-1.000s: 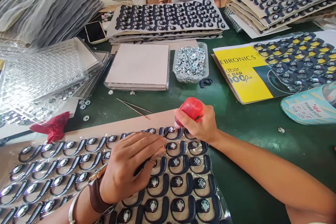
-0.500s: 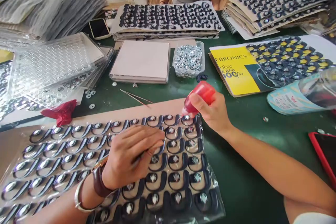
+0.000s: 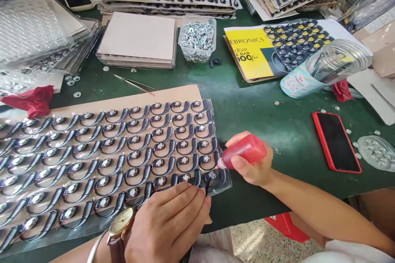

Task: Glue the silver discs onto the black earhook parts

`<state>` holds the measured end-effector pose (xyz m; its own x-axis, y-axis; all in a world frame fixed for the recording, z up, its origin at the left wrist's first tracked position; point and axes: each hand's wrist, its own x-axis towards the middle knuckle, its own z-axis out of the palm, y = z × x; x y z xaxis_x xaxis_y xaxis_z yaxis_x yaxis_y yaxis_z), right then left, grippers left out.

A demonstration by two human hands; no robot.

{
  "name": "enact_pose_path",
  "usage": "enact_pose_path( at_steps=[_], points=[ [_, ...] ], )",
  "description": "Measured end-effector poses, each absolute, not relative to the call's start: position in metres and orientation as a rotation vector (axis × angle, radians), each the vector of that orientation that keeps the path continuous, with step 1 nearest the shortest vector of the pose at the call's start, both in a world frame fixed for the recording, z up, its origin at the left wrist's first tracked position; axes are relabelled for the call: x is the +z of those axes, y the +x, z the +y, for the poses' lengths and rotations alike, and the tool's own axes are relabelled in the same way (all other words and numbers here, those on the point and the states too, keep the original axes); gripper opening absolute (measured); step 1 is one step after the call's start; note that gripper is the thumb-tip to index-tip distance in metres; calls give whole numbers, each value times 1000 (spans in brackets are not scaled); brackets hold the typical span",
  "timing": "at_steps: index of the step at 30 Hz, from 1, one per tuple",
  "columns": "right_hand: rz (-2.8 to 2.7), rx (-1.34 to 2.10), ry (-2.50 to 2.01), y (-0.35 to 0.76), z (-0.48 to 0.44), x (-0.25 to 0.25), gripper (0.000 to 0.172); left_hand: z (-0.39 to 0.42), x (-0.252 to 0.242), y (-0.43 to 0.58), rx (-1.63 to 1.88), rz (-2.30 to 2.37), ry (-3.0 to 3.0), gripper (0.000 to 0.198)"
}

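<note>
One broad dark-green bench (image 3: 243,107) with a smooth, faintly glossy top carries everything here. Across its near left side lies a flat tan cardboard sheet (image 3: 175,92) with clear, shiny plastic film (image 3: 207,102); it looks light and bendable, best lifted level by opposite edges. The person's left hand (image 3: 168,220), fingers bunched together, rests at the sheet's near edge; the right hand (image 3: 258,172), near but apart from it, is wrapped round a translucent red squeeze bottle (image 3: 247,150). Tilted, its nozzle sits near the sheet's right edge; probably light and soft-walled, it suits a gentle hold round the middle. A slim black tool (image 3: 207,183), mostly hidden, is pinched in the left hand and looks stiff. Rows of glossy black hook-shaped pieces (image 3: 211,130) seem rigid and slippery, easiest taken by the curved arm, sparing the small silver discs (image 3: 182,144) on their rounded ends.
</note>
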<state>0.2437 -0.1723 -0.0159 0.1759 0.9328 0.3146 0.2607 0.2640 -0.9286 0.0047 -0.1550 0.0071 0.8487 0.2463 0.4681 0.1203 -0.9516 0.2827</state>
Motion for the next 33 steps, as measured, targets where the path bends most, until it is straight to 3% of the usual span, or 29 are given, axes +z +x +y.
enact_pose_path(
  at_steps=[9, 33],
  points=[
    [-1543, 504, -1078, 238, -167, -14, 16, -171, 0, 5, 731, 115, 3063, 25],
    [-1501, 471, -1183, 236, -168, -16, 18, -179, 5, 12, 606, 124, 3159, 23]
  ],
)
